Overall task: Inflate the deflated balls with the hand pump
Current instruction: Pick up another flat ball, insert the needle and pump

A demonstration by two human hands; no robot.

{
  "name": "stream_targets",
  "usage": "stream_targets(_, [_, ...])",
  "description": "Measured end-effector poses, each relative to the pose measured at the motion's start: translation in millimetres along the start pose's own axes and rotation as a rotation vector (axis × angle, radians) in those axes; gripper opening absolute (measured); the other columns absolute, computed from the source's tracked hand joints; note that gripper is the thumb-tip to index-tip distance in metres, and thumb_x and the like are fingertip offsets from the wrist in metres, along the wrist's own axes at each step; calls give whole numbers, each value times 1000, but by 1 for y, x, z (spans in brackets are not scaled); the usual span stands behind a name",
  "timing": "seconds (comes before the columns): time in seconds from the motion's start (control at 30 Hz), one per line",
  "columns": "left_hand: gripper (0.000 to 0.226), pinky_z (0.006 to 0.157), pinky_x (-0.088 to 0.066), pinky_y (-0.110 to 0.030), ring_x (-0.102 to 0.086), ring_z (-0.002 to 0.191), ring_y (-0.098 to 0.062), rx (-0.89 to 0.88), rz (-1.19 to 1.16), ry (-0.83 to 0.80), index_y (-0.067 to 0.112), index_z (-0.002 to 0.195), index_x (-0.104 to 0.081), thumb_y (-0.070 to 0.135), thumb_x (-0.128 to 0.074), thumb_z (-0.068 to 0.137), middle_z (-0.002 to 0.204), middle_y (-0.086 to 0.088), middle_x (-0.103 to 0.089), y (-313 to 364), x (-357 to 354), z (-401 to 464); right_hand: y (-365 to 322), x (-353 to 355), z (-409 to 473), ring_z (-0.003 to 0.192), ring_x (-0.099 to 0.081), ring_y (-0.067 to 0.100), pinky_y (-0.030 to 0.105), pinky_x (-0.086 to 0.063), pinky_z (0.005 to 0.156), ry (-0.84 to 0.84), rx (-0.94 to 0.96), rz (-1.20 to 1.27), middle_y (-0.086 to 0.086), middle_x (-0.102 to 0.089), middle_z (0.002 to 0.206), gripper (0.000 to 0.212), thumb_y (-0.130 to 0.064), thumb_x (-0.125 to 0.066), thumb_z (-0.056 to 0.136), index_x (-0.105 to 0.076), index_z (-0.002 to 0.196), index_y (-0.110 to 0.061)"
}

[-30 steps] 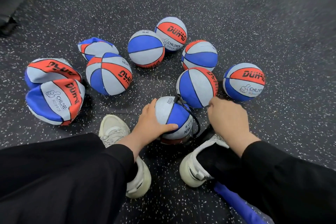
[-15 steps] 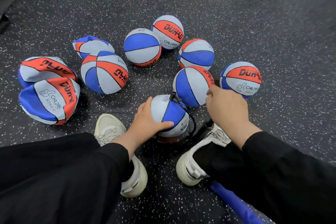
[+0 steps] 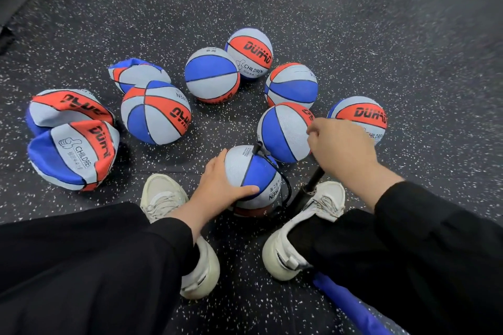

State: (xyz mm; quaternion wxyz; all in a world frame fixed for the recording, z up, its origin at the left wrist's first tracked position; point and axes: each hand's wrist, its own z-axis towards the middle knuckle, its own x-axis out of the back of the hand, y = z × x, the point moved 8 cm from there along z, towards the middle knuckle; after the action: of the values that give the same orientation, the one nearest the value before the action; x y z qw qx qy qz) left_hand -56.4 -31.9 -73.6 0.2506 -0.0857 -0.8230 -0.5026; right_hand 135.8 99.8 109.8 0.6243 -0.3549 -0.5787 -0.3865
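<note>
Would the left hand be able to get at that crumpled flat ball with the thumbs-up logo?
Probably yes: the flat ball lies on open floor to its left, nothing between. But the left hand is busy steadying the ball being pumped.

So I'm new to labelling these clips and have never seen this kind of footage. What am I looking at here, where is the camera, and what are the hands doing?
There is no machine: a person wears a camera on the head, looking down at their own hands, legs and shoes. On the speckled floor lie small red, blue and grey basketballs; most are round, while three on the left are still collapsed. The left hand rests on the ball being filled, steadying it. The right hand has its grip round the top of the black hand pump, which stands beside the right shoe. A thin black hose runs from the pump to the top of that ball.
</note>
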Motion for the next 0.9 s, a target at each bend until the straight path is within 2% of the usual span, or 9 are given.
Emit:
stream_targets(0.07, [143,124,-23,-45,-19,152,-20,-2,4,7,33,161,-10,81,-74,43,166,1,-16,1,0,0,1,-18,-20,77,-64,38,34,-38,60,26,-53,-33,10,-68,83,18,-26,-48,96,-64,100,-19])
stream_targets(0.17, [143,124,-23,-46,-20,152,-22,2,19,11,34,161,-9,81,-75,42,166,-1,-16,0,-1,0,-9,-55,-42,77,-66,35,32,-37,58,-36,-61,-45,5,-66,81,17,-28,-48,95,-59,87,-18])
stream_targets(0.3, [143,124,-23,-46,-19,152,-21,-4,13,9,34,161,-9,81,-74,43,166,-1,-16,-1,1,-2,-11,-69,-34,80,-65,36,35,-41,63,-149,-25,-30,7,-69,89,17,-28,-45,98,-61,99,-20])
stream_targets(0.43, [143,124,-24,-46,-20,152,-22,0,5,11,36,161,-8,82,-74,42,167,0,-15,-1,0,0,-3,-24,-7,89,-66,36,38,-50,71,-84,-9,36,8,-73,96,26,-39,-51,98,-65,115,-25])
stream_targets(0.53, [143,124,-24,-45,-21,152,-23,7,15,19,35,161,-9,83,-72,41,166,-1,-16,0,0,3,-6,4,-1,91,-67,30,37,-53,72,-15,32,82,1,-74,93,35,-56,-55,94,-67,108,-27])
stream_targets(0.67, [142,124,-23,-43,-21,152,-23,5,0,14,35,161,-9,81,-73,43,165,-1,-15,0,0,2,-10,-12,-25,78,-66,25,32,-50,61,40,7,7,-4,-69,81,47,-71,-51,88,-66,89,-26])
stream_targets(0.77, [141,124,-23,-43,-21,151,-23,-6,11,15,34,161,-9,79,-76,45,165,-1,-16,0,-1,0,-14,-42,-35,78,-65,26,31,-46,60,-20,4,-12,-3,-65,83,47,-70,-51,89,-64,86,-25])
stream_targets(0.9, [141,124,-24,-44,-20,152,-20,-2,0,10,34,161,-9,78,-77,45,166,2,-15,-1,0,-2,-14,-66,-44,82,-65,26,31,-42,62,-115,11,-14,-3,-65,89,41,-64,-50,93,-62,91,-25])
